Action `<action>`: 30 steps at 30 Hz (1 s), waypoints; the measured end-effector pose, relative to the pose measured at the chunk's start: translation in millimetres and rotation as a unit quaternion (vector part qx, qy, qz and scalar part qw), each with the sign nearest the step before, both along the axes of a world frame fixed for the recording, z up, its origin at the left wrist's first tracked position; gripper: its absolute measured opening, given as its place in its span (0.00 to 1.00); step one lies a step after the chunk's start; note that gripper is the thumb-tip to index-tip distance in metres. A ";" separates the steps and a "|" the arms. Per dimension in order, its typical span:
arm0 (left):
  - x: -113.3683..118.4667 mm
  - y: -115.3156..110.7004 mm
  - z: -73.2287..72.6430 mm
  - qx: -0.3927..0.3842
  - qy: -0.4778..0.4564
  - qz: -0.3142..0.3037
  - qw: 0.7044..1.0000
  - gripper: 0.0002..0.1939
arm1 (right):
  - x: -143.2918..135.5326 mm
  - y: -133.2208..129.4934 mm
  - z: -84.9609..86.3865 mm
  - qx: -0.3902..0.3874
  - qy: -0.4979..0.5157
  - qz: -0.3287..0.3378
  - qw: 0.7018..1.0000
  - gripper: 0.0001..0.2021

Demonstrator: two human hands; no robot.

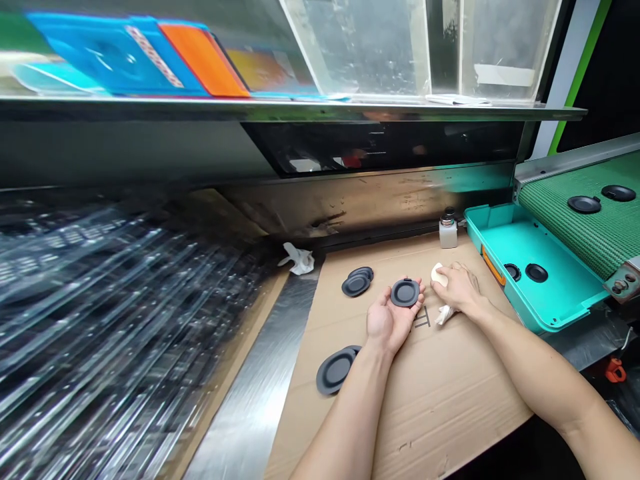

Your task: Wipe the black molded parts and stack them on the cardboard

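Note:
My left hand point(384, 323), palm up, holds a round black plastic lid-like part point(405, 293) between its thumb and fingers. Just to its right, my right hand point(459, 287) grips a white cloth wad point(439, 275), apart from the part. A crumpled piece of white cloth point(444, 315) shows below that hand; whether it joins the wad is hidden. More black parts lie on the cardboard sheet point(420, 400): a small overlapping group point(357, 286) left of my left hand, and another group point(335, 371) nearer, partly behind my left forearm.
A turquoise tray point(555, 293) holding two black parts sits at right, beside a green conveyor belt point(565, 183) carrying two more. A small bottle point(449, 231) and a crumpled white tissue point(299, 259) stand behind. Blurred clear plastic trays point(110, 313) fill the left. A metal shelf point(300, 112) runs overhead.

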State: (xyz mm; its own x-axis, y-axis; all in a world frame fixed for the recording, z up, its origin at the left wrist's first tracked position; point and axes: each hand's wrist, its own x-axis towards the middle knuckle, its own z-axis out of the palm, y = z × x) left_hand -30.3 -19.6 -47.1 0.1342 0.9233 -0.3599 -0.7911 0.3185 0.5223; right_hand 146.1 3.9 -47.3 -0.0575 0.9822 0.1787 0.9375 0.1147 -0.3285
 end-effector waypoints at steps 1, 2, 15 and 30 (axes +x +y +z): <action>0.2 -0.7 -1.0 0.008 0.004 -0.007 1.000 0.16 | 2.0 2.0 -2.2 0.002 0.018 -0.004 1.000 0.19; 1.2 -1.7 -2.4 0.021 0.014 -0.013 1.000 0.14 | 3.9 3.8 -4.1 0.003 0.033 -0.009 0.999 0.20; 23.8 -27.3 -20.4 0.417 0.540 0.166 0.712 0.48 | 8.9 5.2 -4.4 0.008 0.041 -0.014 0.999 0.20; 27.3 -34.0 -9.6 0.368 0.451 0.135 0.802 0.50 | 7.7 9.0 -9.1 0.001 0.032 -0.015 0.999 0.23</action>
